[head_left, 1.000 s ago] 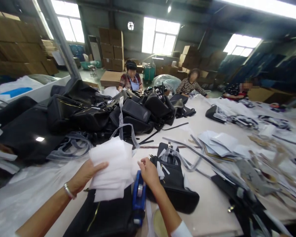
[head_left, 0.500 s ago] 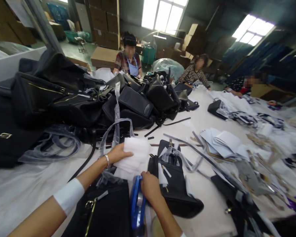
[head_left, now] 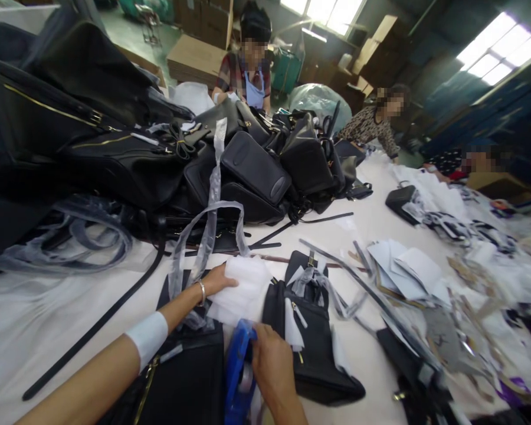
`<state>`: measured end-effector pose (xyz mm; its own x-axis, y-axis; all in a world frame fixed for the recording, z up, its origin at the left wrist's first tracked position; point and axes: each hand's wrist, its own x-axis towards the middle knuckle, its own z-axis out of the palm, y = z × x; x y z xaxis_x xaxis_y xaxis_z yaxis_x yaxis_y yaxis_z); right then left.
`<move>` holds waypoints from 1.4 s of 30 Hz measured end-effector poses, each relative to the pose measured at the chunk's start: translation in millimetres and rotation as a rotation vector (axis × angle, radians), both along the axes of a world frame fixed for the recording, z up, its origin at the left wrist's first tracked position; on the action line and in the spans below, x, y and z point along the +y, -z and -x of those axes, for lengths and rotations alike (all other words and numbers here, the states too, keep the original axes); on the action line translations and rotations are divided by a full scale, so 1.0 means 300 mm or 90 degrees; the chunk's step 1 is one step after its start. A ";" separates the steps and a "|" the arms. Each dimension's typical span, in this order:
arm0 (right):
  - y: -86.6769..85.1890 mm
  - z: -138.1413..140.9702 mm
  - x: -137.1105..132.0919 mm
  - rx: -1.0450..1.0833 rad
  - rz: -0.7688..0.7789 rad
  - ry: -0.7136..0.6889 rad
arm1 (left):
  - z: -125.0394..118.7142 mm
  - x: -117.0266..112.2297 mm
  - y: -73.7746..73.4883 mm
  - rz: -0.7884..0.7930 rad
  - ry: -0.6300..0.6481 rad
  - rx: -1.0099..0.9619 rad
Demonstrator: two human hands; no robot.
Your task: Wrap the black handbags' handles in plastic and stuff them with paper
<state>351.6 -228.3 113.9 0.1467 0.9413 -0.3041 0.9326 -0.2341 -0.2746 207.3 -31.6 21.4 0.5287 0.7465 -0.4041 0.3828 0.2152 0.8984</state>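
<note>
My left hand grips a small stack of white foam sheets, its thumb lying on top. Just below, my right hand is closed around a blue tape dispenser holding a roll of clear tape. Under my left wrist lies a black bag with a gold zip, partly hidden by my arm and the dispenser. To the right of my right hand is a black backpack with white wrapping on its zip pulls and plastic-wrapped straps.
Black bags are heaped across the back left. Plastic-wrapped straps curl at the left. Papers and brown scraps lie to the right. Another black bag sits at the lower right. Several people work across the table.
The view has shifted, bringing the bag heap nearer on the left. Both hands keep their hold; the tape dispenser sits slightly lower and more to the left, tilted beside the foam sheets.
</note>
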 end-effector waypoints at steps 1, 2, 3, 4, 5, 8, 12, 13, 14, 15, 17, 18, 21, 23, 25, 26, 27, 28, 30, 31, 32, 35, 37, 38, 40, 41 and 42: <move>0.000 0.001 -0.008 0.004 -0.006 0.000 | 0.004 0.000 0.003 0.000 0.001 0.000; -0.001 0.002 -0.016 0.005 -0.012 -0.001 | 0.006 -0.001 0.004 -0.001 0.004 0.000; -0.001 0.003 -0.023 0.004 -0.017 -0.002 | 0.008 -0.001 0.004 -0.004 0.007 0.000; -0.001 0.004 -0.029 0.001 -0.022 -0.004 | 0.009 -0.002 0.003 -0.007 0.010 0.000; -0.002 0.005 -0.036 -0.003 -0.028 -0.006 | 0.008 -0.002 0.002 -0.011 0.013 0.001; -0.005 0.009 -0.052 -0.021 -0.047 -0.017 | 0.002 -0.006 0.002 -0.025 0.016 0.006; -0.013 0.018 -0.078 -0.053 -0.091 -0.033 | -0.007 -0.033 0.005 -0.041 0.040 0.000; -0.017 0.021 -0.085 -0.058 -0.102 -0.036 | -0.009 -0.044 0.005 -0.044 0.053 -0.003; -0.021 0.023 -0.093 -0.063 -0.112 -0.039 | -0.011 -0.054 0.005 -0.046 0.066 -0.006; -0.026 0.026 -0.100 -0.066 -0.123 -0.040 | -0.012 -0.063 0.005 -0.048 0.078 -0.007; -0.035 0.030 -0.114 -0.065 -0.140 -0.041 | -0.015 -0.077 0.006 -0.057 0.094 -0.007; -0.039 0.031 -0.120 -0.061 -0.148 -0.040 | -0.016 -0.081 0.008 -0.064 0.097 -0.005; -0.044 0.030 -0.135 -0.039 -0.158 -0.036 | -0.016 -0.085 0.015 -0.087 0.099 0.003; -0.043 0.028 -0.143 -0.030 -0.160 -0.034 | -0.012 -0.087 0.020 -0.103 0.103 0.005; -0.040 0.025 -0.149 -0.027 -0.165 -0.039 | -0.004 -0.092 0.023 -0.118 0.112 0.003; -0.039 0.025 -0.152 -0.029 -0.169 -0.042 | 0.001 -0.096 0.024 -0.125 0.116 0.002; -0.038 0.024 -0.154 -0.032 -0.173 -0.046 | 0.006 -0.101 0.024 -0.131 0.121 0.001; -0.038 0.024 -0.157 -0.036 -0.176 -0.050 | 0.009 -0.106 0.024 -0.135 0.125 0.000; -0.039 0.023 -0.164 -0.044 -0.177 -0.060 | 0.014 -0.116 0.022 -0.141 0.132 0.001; -0.040 0.023 -0.169 -0.046 -0.176 -0.065 | 0.013 -0.120 0.020 -0.141 0.136 0.003; -0.042 0.023 -0.173 -0.046 -0.175 -0.068 | 0.011 -0.124 0.019 -0.141 0.140 0.005; -0.048 0.021 -0.187 -0.046 -0.167 -0.071 | -0.002 -0.135 0.017 -0.137 0.153 0.011; -0.052 0.022 -0.188 -0.051 -0.161 -0.069 | -0.009 -0.144 0.021 -0.129 0.159 0.013; -0.053 0.025 -0.182 -0.054 -0.157 -0.067 | -0.011 -0.150 0.025 -0.123 0.161 0.015; -0.051 0.033 -0.157 -0.063 -0.137 -0.060 | -0.011 -0.162 0.035 -0.109 0.157 0.020; -0.048 0.038 -0.139 -0.072 -0.118 -0.054 | -0.010 -0.169 0.040 -0.103 0.152 0.023; -0.044 0.042 -0.119 -0.089 -0.094 -0.046 | -0.009 -0.175 0.045 -0.100 0.145 0.027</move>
